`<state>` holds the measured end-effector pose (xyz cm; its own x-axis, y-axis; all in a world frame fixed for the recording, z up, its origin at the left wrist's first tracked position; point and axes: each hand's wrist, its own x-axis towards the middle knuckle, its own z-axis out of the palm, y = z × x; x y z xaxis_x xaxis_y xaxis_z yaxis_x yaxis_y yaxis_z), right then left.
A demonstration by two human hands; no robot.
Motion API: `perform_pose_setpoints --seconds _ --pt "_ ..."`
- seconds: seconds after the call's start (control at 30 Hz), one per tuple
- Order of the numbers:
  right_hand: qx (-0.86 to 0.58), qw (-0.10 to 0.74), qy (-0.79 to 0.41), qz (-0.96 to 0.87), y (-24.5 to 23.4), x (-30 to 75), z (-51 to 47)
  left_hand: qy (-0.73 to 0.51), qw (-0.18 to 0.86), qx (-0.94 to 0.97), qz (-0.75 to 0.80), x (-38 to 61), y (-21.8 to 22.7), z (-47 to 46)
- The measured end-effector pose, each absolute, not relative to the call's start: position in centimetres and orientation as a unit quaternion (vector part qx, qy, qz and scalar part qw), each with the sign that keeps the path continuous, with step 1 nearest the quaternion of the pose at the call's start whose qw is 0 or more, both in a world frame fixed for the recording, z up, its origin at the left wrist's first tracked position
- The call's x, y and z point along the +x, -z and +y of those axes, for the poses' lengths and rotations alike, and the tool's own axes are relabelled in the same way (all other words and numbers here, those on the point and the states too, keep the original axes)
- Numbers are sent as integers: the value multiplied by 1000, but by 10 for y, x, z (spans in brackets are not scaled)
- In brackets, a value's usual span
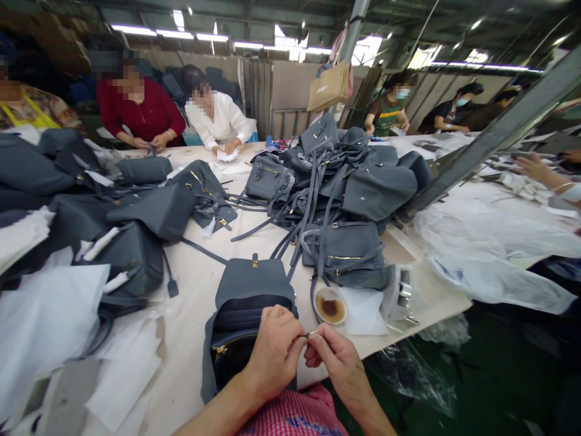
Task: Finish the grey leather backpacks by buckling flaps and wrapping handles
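Note:
An open grey handbag (247, 297) lies on the table right in front of me, flap back, gold zip showing inside. My left hand (272, 354) rests over its near edge with fingers curled. My right hand (336, 357) meets it, and both pinch a small metal piece (310, 333) between the fingertips, too small to name. A shallow dish (330, 307) with brown liquid sits just beyond my right hand.
A heap of grey handbags (336, 181) with long straps fills the table's middle; more bags (131, 242) and white paper sheets (45, 321) lie at left. Several people work at the far side and right. Clear plastic wrap (490, 254) covers the right. The table edge (436, 315) drops off nearby.

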<state>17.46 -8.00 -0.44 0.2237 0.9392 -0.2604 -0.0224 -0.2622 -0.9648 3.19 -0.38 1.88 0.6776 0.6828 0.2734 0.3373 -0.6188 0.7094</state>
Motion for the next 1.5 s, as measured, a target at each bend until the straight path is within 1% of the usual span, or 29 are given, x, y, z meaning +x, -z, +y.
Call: perform_pose_setpoints --seconds 0.2,0.37,0.5,0.6,0.73,0.8,0.87,0.97,1.03,1.1,1.3,1.5 --pt "-600 455 -439 -491 2 179 -81 -183 389 858 282 29 -29 1" --pt "-580 427 -422 -551 -5 181 -79 -115 457 843 260 24 -39 10" --pt "-570 416 -413 -576 -8 181 -77 -104 476 832 266 23 -41 14" --pt "-575 432 -422 -551 -10 180 -77 -120 480 819 291 26 -39 13" --pt "-569 468 -517 -436 -10 174 -78 -131 482 803 325 29 -37 10" --pt "-570 490 -529 -393 -9 171 -78 -121 496 792 333 29 -37 10" --pt "-585 508 -501 -387 -6 169 -79 -116 519 776 338 28 -38 10" --pt "-620 522 -415 -414 -3 169 -80 -122 542 754 351 27 -37 10" --pt "-642 520 -353 -439 -2 170 -82 -130 534 752 364 28 -36 9" --pt "-656 509 -318 -458 -2 170 -83 -144 508 763 372 29 -36 6" --pt "-713 446 -271 -468 -6 165 -84 -163 432 810 362 33 -36 -3" --pt "-737 355 -156 -553 0 166 -81 -156 434 809 365 32 -37 0"
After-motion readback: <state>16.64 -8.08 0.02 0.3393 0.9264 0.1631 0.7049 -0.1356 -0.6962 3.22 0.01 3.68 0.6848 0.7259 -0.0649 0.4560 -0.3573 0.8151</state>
